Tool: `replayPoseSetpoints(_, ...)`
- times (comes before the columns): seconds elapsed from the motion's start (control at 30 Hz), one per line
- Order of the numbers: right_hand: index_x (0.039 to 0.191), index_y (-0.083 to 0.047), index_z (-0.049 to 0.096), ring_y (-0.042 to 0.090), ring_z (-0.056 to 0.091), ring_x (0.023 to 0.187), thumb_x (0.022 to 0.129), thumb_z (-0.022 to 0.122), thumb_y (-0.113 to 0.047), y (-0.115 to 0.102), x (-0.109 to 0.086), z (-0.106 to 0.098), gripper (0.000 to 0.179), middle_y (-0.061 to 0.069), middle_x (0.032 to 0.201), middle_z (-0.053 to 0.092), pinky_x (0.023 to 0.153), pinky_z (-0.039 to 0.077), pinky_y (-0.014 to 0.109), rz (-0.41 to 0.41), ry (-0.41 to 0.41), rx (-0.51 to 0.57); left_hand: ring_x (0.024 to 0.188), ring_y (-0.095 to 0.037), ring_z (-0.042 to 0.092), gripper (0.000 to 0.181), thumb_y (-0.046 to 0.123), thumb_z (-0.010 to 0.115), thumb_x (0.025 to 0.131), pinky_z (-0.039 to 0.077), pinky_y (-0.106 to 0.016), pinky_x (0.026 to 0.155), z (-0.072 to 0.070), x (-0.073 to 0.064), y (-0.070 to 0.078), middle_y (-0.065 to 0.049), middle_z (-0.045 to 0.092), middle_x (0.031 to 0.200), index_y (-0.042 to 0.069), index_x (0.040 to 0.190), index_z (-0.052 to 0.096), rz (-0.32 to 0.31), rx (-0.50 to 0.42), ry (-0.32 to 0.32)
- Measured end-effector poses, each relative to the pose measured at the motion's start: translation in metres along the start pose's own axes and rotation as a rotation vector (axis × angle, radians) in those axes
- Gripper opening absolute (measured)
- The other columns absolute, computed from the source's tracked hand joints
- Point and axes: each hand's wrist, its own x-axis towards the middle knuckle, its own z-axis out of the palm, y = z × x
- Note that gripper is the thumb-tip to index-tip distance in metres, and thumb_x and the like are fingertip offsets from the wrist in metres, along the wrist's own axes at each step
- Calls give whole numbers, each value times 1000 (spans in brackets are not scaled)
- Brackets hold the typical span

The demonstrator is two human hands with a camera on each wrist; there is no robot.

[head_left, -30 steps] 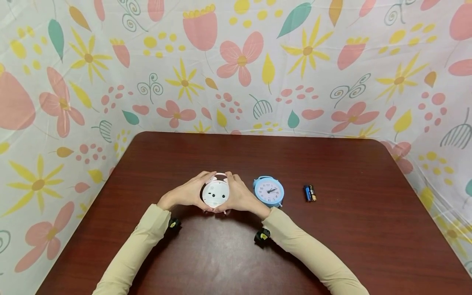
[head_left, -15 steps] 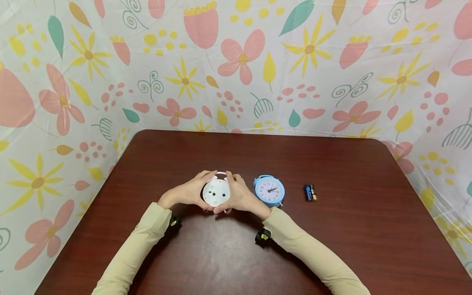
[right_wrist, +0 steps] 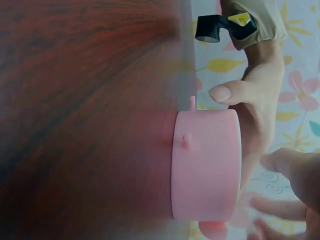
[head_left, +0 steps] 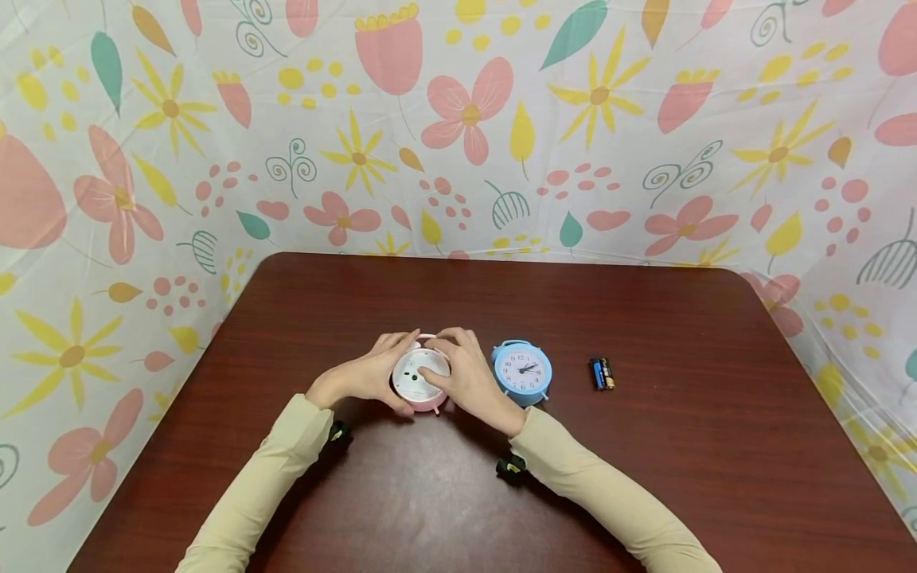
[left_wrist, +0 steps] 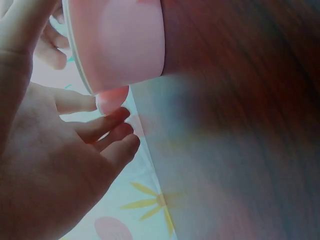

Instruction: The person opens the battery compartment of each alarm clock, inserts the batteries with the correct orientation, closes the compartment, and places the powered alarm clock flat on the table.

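Note:
A pink alarm clock (head_left: 410,388) lies face down, its white back with dark knobs turned up. My left hand (head_left: 368,378) holds its left side, thumb at the near edge and index finger by the handle. In the left wrist view, other fingers of the left hand (left_wrist: 60,145) reach beside the pink bell (left_wrist: 112,100). Over the clock's right part hovers my right hand (head_left: 469,382), thumb above the back. The right wrist view shows the right hand's blurred fingers (right_wrist: 280,209) spread, apart from the pink casing (right_wrist: 207,165).
Just right of my right hand, a blue alarm clock (head_left: 523,374) lies with its dial up. Farther right are batteries (head_left: 602,374) side by side. The dark wooden table (head_left: 680,461) meets a flowered cloth (head_left: 458,183) behind it.
My right hand has let go of the clock's right side and lifted, its thumb moving from the near edge to over the back. The left hand keeps its hold.

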Motion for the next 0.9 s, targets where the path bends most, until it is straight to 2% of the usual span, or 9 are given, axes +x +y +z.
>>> replayPoseSetpoints(0.07,103,-5,73,27,56,99,80,78,-21,-2,1,0,28,12,105,65,84,48,39,-6,-35,-13,142,-37,17,132,45,90,59,28,-53,112,1,0,0,-22,21,155,-2,154,11,-8,-6,-4)
replayPoseSetpoints(0.13,99,-8,74,24,59,95,79,79,-22,-4,1,0,25,8,101,68,79,51,37,0,-90,-30,144,-36,13,131,47,89,60,26,-54,113,2,1,-1,-21,16,157,0,154,10,10,-13,4)
replayPoseSetpoints(0.3,97,-10,75,23,61,95,76,81,-25,-6,0,4,26,6,98,70,81,52,37,5,-181,-49,149,-35,10,123,45,86,66,20,-53,117,4,3,0,-18,14,161,0,154,12,68,-34,19)
replayPoseSetpoints(0.53,96,-12,76,22,62,99,77,81,-25,-6,-1,4,24,4,98,71,84,52,36,-31,-196,-65,149,-29,15,114,46,82,71,25,-51,116,4,2,5,-14,16,161,5,154,17,36,-60,21)
replayPoseSetpoints(0.7,96,-15,78,19,62,99,78,80,-27,-9,-2,3,21,-1,98,73,79,54,35,-57,-202,-139,145,-29,24,113,44,83,70,28,-48,115,4,5,6,-17,22,158,-1,153,19,60,-54,24)
replayPoseSetpoints(0.8,90,-17,78,18,62,95,79,79,-28,-11,-3,1,16,-4,93,73,74,55,35,-83,-193,-203,142,-30,29,114,45,84,69,31,-47,114,3,7,7,-19,26,156,-4,151,22,78,-32,35)
replayPoseSetpoints(0.9,78,-20,74,16,61,86,80,77,-29,-13,-4,1,10,-8,81,71,66,55,34,-111,-187,-272,144,-33,27,116,45,85,68,30,-48,114,2,7,8,-21,24,156,-5,151,22,58,-22,32)
